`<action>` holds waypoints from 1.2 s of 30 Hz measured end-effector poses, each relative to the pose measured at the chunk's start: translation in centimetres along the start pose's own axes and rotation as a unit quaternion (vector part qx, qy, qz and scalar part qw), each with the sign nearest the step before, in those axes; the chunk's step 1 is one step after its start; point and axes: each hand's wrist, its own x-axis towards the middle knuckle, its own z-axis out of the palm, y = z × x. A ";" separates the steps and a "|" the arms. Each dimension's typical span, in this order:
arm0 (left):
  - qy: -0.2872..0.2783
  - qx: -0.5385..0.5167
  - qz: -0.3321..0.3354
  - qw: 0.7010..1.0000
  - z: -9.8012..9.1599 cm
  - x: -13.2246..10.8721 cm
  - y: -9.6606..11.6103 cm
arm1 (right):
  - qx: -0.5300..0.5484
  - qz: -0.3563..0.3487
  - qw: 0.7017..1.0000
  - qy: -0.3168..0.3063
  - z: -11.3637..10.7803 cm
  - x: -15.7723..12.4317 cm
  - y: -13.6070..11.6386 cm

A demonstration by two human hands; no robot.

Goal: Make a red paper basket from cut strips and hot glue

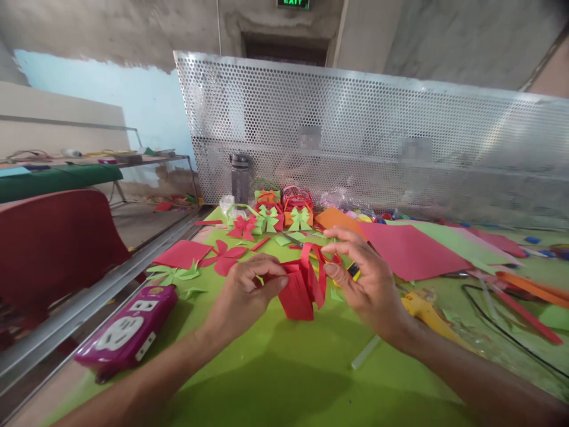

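Observation:
A small red paper bag (297,296) with a looped red paper strip (316,276) as its handle is held over the green tabletop. My left hand (251,284) pinches the bag's upper left edge between thumb and fingers. Beside the strip, on the right, my right hand (367,279) is raised with curved fingers and a gap between thumb and forefinger; its fingertips come close to the loop, and I cannot tell whether they touch it. Behind the bag are scissors, partly hidden by it and my right hand.
Finished paper bags with green bows (299,218) stand at the back by a bottle (240,179). Left are a purple power strip (128,332) and a red paper flower (223,257). A yellow glue gun (433,317), a glue stick (365,352), and red sheets (409,249) lie right.

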 end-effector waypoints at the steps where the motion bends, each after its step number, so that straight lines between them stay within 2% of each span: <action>1: -0.001 -0.015 -0.018 1.000 -0.1 0.1 -0.1 | 0.014 0.019 1.000 -0.005 -0.1 -0.1 0.3; 8: -0.004 -0.065 -0.141 0.988 -0.4 0.2 0.2 | 0.039 0.125 0.988 -0.084 0.3 -0.7 0.8; 13: 0.007 -0.074 -0.190 0.979 0.2 0.1 0.5 | 0.069 0.182 0.971 -0.142 0.7 -1.0 0.6; 20: 0.011 -0.097 -0.216 0.971 1.1 -0.3 0.1 | 0.037 0.164 0.976 -0.136 0.9 -1.0 0.0; 29: 0.021 -0.144 -0.207 0.968 1.2 -0.3 0.2 | 0.024 0.134 0.983 -0.126 1.5 -1.0 -0.3; 36: -0.014 -0.192 -0.210 0.959 1.3 -0.2 -0.1 | 0.035 0.124 0.984 -0.121 1.5 -1.1 0.0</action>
